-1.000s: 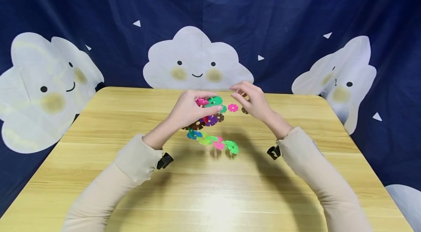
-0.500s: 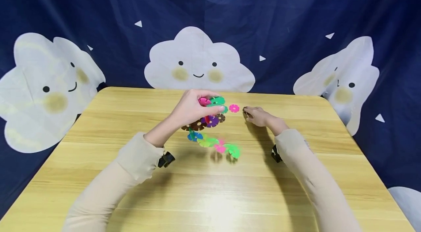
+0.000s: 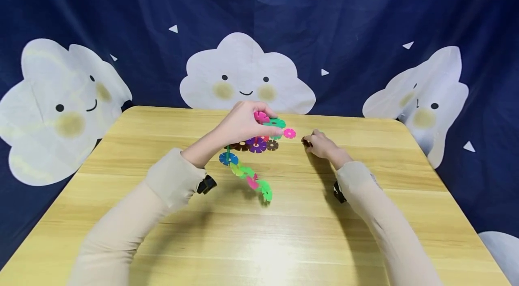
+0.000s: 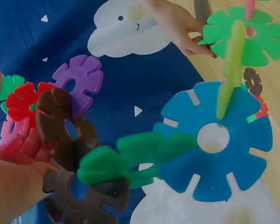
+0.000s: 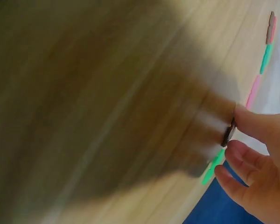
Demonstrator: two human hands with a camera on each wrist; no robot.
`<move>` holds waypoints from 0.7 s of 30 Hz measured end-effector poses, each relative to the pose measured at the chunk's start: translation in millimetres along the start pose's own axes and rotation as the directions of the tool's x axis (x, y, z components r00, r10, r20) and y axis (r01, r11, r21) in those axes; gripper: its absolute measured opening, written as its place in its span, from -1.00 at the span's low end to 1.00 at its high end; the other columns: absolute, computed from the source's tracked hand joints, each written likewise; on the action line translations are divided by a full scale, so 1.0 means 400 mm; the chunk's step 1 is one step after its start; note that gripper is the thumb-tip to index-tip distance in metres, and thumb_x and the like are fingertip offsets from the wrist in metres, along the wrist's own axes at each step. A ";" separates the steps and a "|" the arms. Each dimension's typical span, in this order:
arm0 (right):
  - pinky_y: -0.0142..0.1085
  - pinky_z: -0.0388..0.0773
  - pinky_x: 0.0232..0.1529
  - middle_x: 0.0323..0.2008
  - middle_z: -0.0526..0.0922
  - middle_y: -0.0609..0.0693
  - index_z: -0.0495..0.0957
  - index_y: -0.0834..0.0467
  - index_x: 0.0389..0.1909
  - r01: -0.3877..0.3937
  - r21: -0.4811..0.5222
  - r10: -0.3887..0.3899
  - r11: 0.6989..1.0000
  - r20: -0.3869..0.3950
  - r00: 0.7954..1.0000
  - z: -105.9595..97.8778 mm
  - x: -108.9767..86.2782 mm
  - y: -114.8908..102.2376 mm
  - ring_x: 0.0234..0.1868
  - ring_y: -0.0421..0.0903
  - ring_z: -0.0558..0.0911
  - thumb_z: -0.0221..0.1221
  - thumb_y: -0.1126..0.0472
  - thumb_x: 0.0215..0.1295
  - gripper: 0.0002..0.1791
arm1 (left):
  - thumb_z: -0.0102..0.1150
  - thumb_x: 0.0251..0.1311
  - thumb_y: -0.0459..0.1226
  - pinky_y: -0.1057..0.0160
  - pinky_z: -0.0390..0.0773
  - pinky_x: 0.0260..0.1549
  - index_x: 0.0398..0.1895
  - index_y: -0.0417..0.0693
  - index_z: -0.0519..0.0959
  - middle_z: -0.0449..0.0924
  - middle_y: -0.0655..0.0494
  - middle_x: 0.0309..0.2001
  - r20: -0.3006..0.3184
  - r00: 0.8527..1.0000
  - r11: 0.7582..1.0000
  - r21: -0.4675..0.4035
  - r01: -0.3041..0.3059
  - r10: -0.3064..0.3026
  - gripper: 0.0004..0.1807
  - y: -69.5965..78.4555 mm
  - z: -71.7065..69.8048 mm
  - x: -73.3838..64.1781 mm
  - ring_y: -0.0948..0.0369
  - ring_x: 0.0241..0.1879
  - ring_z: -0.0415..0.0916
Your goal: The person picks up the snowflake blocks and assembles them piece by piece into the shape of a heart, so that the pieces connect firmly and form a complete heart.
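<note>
My left hand [image 3: 249, 124] grips one end of a chain of slotted plastic flower discs by its pink disc [image 3: 261, 117]. From there the chain runs through red, purple [image 4: 81, 84] and brown discs [image 4: 86, 193] to a blue disc [image 4: 214, 142]. Its tail of yellow, pink and light green discs [image 3: 265, 190] hangs low over the table. My right hand [image 3: 322, 145] is down at the tabletop, its thumb and fingers pinching a small brown disc [image 5: 229, 133] seen edge-on in the right wrist view. The fingers partly cover that disc.
On the wooden table [image 3: 259, 241], a loose pink disc [image 3: 289, 133] and a brown disc [image 3: 272, 145] lie between my hands. A green disc [image 5: 213, 166] lies just beyond my right fingers. A dark blue cloud-print curtain [image 3: 348, 20] hangs behind the table's far edge.
My right hand has come down from the air onto the brown disc, which has shifted slightly toward me. My left hand has moved a little right and up, and the chain's tail has swung left.
</note>
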State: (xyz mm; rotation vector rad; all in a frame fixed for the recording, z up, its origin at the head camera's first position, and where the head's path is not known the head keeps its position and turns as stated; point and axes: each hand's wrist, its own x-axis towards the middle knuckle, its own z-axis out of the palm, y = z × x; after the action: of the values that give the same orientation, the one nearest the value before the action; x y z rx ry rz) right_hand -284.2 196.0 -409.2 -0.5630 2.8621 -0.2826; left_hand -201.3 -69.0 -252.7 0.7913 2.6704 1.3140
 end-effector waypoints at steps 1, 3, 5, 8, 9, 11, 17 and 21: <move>-0.03 0.39 -0.11 -0.15 0.35 0.26 0.44 0.29 0.09 -0.003 0.012 0.004 1.000 -0.016 1.000 0.003 0.000 0.003 -0.12 0.15 0.37 0.13 0.31 0.22 -0.60 | 0.38 -0.12 -0.06 0.26 0.45 -0.44 -0.23 -0.05 0.62 0.59 0.10 -0.26 0.016 1.000 1.000 0.007 -0.004 0.004 -0.62 0.003 -0.002 0.003 0.19 -0.46 0.40; 0.00 0.38 -0.06 -0.11 0.36 0.27 0.48 0.29 0.03 -0.010 0.031 0.011 0.999 -0.039 0.999 0.006 -0.002 0.006 -0.07 0.18 0.38 0.12 0.32 0.22 -0.66 | 0.39 -0.12 -0.07 0.26 0.47 -0.38 -0.23 -0.07 0.63 0.59 0.10 -0.23 0.038 0.999 1.000 0.013 -0.011 0.011 -0.61 0.004 -0.005 0.009 0.19 -0.38 0.42; 0.00 0.39 -0.02 -0.08 0.38 0.27 0.49 0.29 -0.01 -0.016 0.040 0.018 0.999 -0.048 0.999 0.008 -0.003 0.008 -0.02 0.19 0.39 0.13 0.33 0.21 -0.69 | 0.39 -0.13 -0.08 0.26 0.48 -0.32 -0.23 -0.08 0.63 0.60 0.09 -0.21 0.051 0.999 1.000 0.020 -0.019 0.018 -0.61 0.003 -0.006 0.014 0.19 -0.31 0.43; -0.02 0.40 0.00 -0.07 0.42 0.25 0.49 0.30 -0.03 -0.012 0.047 0.014 0.999 -0.051 0.999 0.009 -0.003 0.009 -0.02 0.18 0.43 0.14 0.35 0.20 -0.70 | 0.40 -0.15 -0.08 0.24 0.48 -0.25 -0.25 -0.07 0.63 0.60 0.09 -0.17 0.062 0.998 1.000 0.018 -0.019 0.018 -0.62 0.001 -0.005 0.019 0.20 -0.22 0.45; -0.03 0.41 0.00 -0.08 0.43 0.25 0.49 0.30 -0.03 -0.008 0.044 0.011 0.999 -0.054 0.998 0.009 -0.002 0.010 -0.03 0.17 0.45 0.14 0.36 0.20 -0.70 | 0.41 -0.15 -0.08 0.24 0.48 -0.25 -0.26 -0.07 0.64 0.60 0.09 -0.18 0.064 0.998 1.000 0.016 -0.017 0.016 -0.62 0.001 -0.006 0.020 0.19 -0.22 0.44; -0.04 0.41 0.00 -0.10 0.45 0.25 0.48 0.30 -0.03 -0.005 0.048 0.008 0.999 -0.061 0.998 0.009 0.001 0.010 -0.05 0.16 0.47 0.14 0.39 0.18 -0.70 | 0.41 -0.16 -0.08 0.24 0.48 -0.27 -0.27 -0.06 0.64 0.60 0.09 -0.18 0.065 0.998 1.000 0.007 -0.013 0.012 -0.63 0.001 -0.007 0.021 0.19 -0.23 0.44; -0.04 0.41 -0.04 -0.16 0.47 0.26 0.46 0.34 0.02 0.018 0.087 -0.012 0.996 -0.070 0.997 0.012 0.010 0.009 -0.11 0.13 0.45 0.10 0.40 0.19 -0.66 | 0.41 -0.15 -0.08 0.24 0.49 -0.27 -0.29 -0.05 0.64 0.60 0.09 -0.16 0.069 0.998 1.000 -0.013 0.006 -0.005 -0.65 0.004 -0.017 0.023 0.16 -0.19 0.47; -0.05 0.39 -0.10 -0.16 0.43 0.25 0.42 0.36 0.06 0.007 0.107 -0.002 0.994 -0.043 0.999 0.015 0.015 0.003 -0.17 0.09 0.41 0.07 0.20 0.29 -0.60 | 0.40 -0.14 -0.07 0.24 0.49 -0.23 -0.28 -0.05 0.64 0.61 0.10 -0.12 0.071 0.997 1.000 -0.004 0.009 -0.009 -0.64 0.006 -0.022 0.023 0.17 -0.15 0.48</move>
State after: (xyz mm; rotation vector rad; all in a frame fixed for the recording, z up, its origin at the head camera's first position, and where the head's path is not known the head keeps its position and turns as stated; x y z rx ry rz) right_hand -288.7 193.9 -416.1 -0.5495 2.8663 -0.4510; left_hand -210.5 -69.9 -243.9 0.8091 2.6125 1.2643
